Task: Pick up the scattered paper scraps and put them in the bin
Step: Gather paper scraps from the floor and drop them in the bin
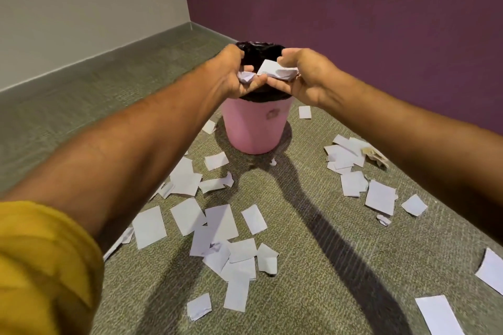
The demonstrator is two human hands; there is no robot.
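From the head view, both hands meet over the mouth of the pink bin (pixel 255 128), which is lined with a black bag (pixel 261 53). The left hand (pixel 234 73) has its fingers (pixel 254 84) curled round a small crumpled scrap (pixel 246 77). The right hand (pixel 302 76) pinches a larger, flatter scrap (pixel 275 69) between thumb and fingers (pixel 281 87). Both pieces hang above the bin's opening, so letting go looks like the step in hand.

Most of the paper scraps lie on the carpet floor (pixel 313 266). A thick, overlapping spread (pixel 217 226) lies on the near side of the bin, and another cluster (pixel 351 166) lies to the bin's right with a brownish crumpled piece (pixel 377 156) at its far edge. One scrap (pixel 304 112) lies just beside the bin's right wall, and one (pixel 209 126) just beside its left. A yellow sleeve (pixel 40 266) covers the left upper arm.

The scraps look feather-light and limp. They are likely to flutter as they fall and may drift past the rim unless released low over the opening. Flat sheets on the carpet pile give little edge to catch. A lifted corner or an overlapping edge is probably the best place to pinch, or several can be raked together and crushed into a wad. Paper tolerates rough squeezing, so grip force should matter little.
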